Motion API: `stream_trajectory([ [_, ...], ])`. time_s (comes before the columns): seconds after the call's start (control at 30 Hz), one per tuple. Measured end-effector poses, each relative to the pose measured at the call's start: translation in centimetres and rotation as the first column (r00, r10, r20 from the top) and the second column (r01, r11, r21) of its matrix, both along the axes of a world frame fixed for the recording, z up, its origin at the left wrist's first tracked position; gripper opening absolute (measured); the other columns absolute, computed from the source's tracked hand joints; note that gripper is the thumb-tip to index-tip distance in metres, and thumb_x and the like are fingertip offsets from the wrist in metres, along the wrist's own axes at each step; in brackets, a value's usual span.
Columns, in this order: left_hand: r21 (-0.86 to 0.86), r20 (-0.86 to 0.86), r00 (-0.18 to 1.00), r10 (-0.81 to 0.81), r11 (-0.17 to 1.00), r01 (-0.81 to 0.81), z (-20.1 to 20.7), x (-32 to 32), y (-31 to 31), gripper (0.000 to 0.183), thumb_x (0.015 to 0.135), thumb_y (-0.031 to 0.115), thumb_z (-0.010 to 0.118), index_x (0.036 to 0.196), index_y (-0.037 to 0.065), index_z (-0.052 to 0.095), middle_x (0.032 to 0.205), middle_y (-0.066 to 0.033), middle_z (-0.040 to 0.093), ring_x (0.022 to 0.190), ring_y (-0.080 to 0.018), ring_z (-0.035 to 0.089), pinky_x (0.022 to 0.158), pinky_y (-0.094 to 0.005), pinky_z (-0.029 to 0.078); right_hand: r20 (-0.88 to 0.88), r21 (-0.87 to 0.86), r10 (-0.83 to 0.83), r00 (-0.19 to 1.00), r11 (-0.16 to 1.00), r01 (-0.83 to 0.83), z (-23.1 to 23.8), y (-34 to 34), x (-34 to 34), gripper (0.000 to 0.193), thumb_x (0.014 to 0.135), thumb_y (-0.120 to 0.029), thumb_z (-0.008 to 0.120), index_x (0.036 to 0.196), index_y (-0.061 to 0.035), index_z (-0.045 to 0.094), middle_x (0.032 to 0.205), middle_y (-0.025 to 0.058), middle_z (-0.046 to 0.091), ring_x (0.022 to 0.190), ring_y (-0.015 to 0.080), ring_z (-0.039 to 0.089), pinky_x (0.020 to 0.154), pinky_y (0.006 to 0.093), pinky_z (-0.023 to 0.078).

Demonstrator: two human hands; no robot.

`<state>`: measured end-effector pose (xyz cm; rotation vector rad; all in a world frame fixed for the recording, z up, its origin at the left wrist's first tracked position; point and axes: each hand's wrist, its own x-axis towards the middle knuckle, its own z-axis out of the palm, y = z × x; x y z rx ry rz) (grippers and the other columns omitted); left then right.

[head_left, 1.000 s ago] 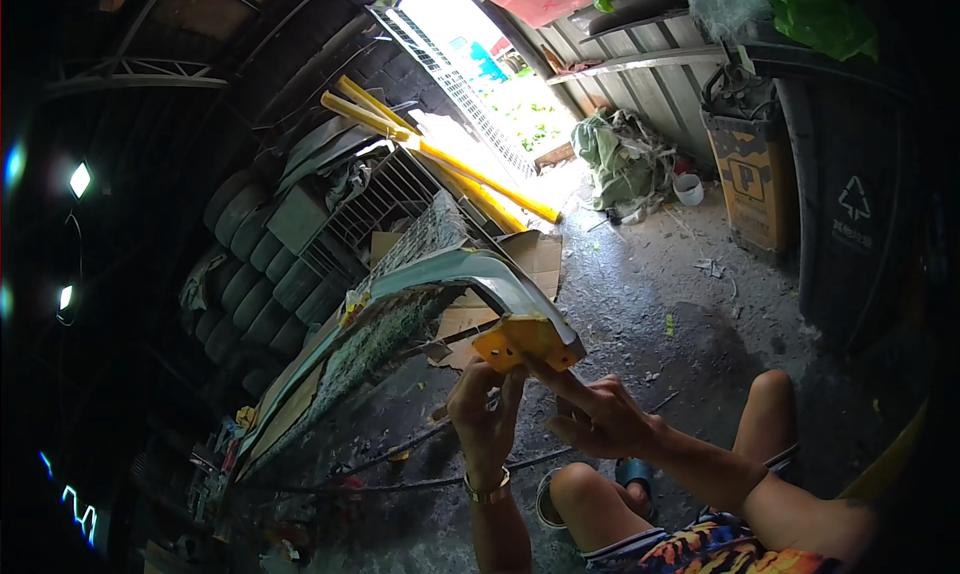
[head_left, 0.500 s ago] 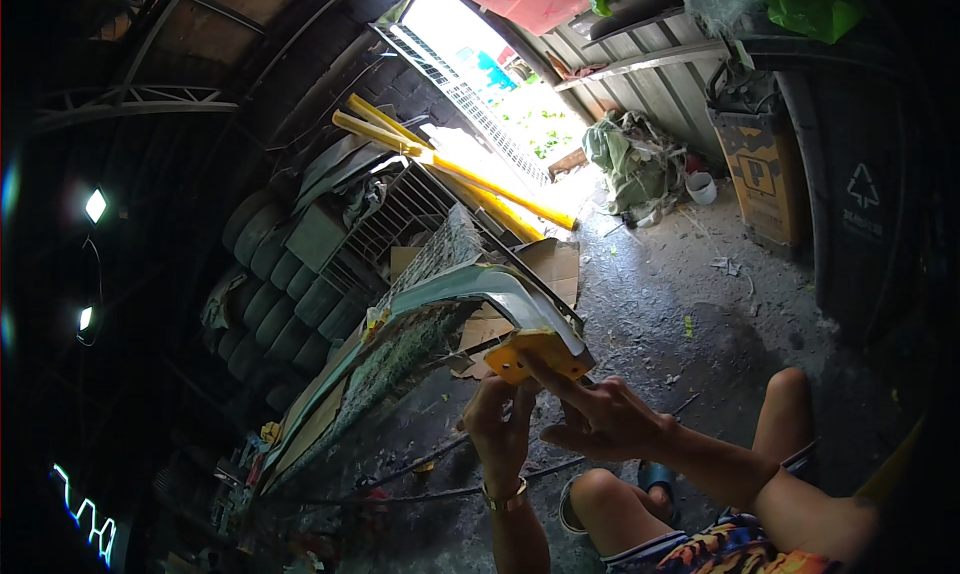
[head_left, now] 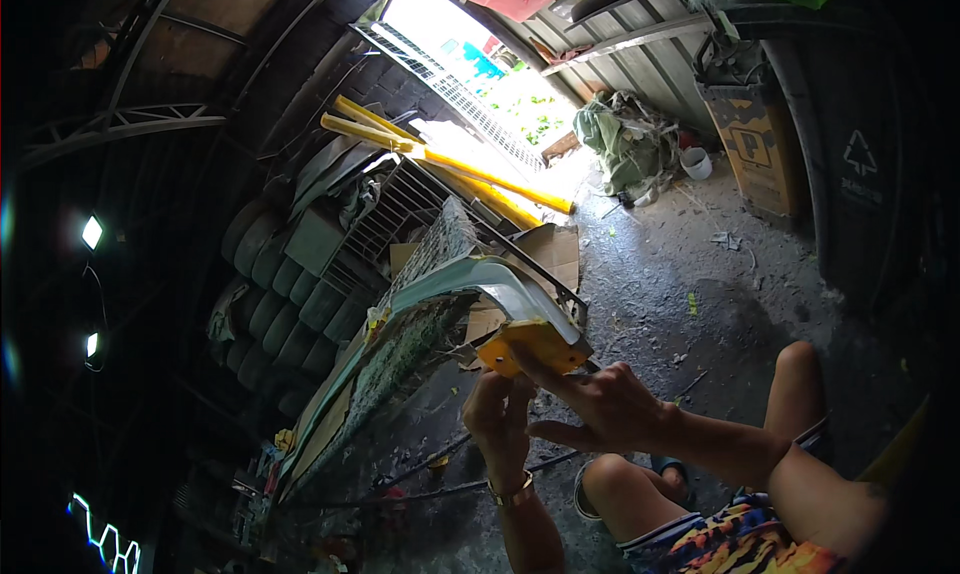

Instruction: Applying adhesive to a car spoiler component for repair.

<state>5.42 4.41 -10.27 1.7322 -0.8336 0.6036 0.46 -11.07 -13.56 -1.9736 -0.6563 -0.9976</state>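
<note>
A small orange-yellow plate with holes (head_left: 552, 344) lies against the near end of a long, curved, pale grey-green panel (head_left: 525, 292). Below its left part, my left hand (head_left: 497, 414) has its fingers closed on the plate's lower edge; a gold-coloured band circles that wrist. My right hand (head_left: 615, 409) reaches in from the right, index finger stretched onto the plate's face and thumb held apart beneath. The right hand's other fingers are partly bent and grip nothing I can see. The panel's underside looks rough and fibrous.
Stacked dark rounded items (head_left: 268, 274) stand left of a metal rack (head_left: 375, 214). Yellow poles (head_left: 490, 184) lean near the bright doorway. Cardboard (head_left: 550, 254) lies beyond the panel. Right of the doorway are a green cloth heap (head_left: 620, 144), a white bucket (head_left: 696, 163) and a yellow-black bin (head_left: 755, 149).
The view has shifted slightly. Both hands stay at the yellow plate, and my right index finger remains on its face, with the plate a little lower against the panel's end.
</note>
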Motion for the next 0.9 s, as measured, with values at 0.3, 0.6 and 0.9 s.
stream_trajectory([
  [0.3, 0.029, 0.073, 0.997, 0.031, 0.999, -0.033, -0.1, -0.2, 0.2, 0.009, 0.086, 0.004, 0.070, 0.086, -0.001, 0.062, 0.074, -0.0032, 0.063, 0.066, -0.0086, 0.058, 0.058, -0.0236, 0.044, -0.017, -0.058, -0.030, 0.999, 0.998, 0.029, -1.5, 0.2, -0.7, 0.086, 0.091, -0.051, 0.059, 0.152, -0.0051, 0.019, 0.068, 0.0170, 0.065, 0.050, 0.0255, 0.065, 0.051, 0.0390, 0.057],
  [0.6, 0.083, 0.143, 0.988, 0.049, 0.995, -0.062, 0.3, -0.4, -0.3, 0.009, 0.085, 0.002, 0.070, 0.090, -0.002, 0.063, 0.078, -0.0042, 0.064, 0.067, -0.0098, 0.059, 0.058, -0.0244, 0.046, 0.056, -0.054, -0.089, 0.994, 0.994, 0.092, -0.3, 0.0, -0.5, 0.081, 0.094, -0.055, 0.050, 0.152, -0.0072, 0.022, 0.052, 0.0097, 0.058, 0.042, 0.0234, 0.060, 0.044, 0.0358, 0.053],
  [0.9, 0.003, 0.063, 0.997, 0.053, 0.999, -0.053, -0.5, 0.0, -0.1, 0.011, 0.086, 0.001, 0.070, 0.094, -0.004, 0.066, 0.081, -0.0058, 0.065, 0.068, -0.0108, 0.060, 0.059, -0.0249, 0.047, -0.084, -0.248, -0.131, 0.988, 0.963, 0.106, -4.8, -0.5, -2.9, 0.080, 0.092, -0.056, 0.054, 0.152, -0.0123, 0.025, 0.065, 0.0070, 0.064, 0.047, 0.0194, 0.063, 0.044, 0.0323, 0.053],
])
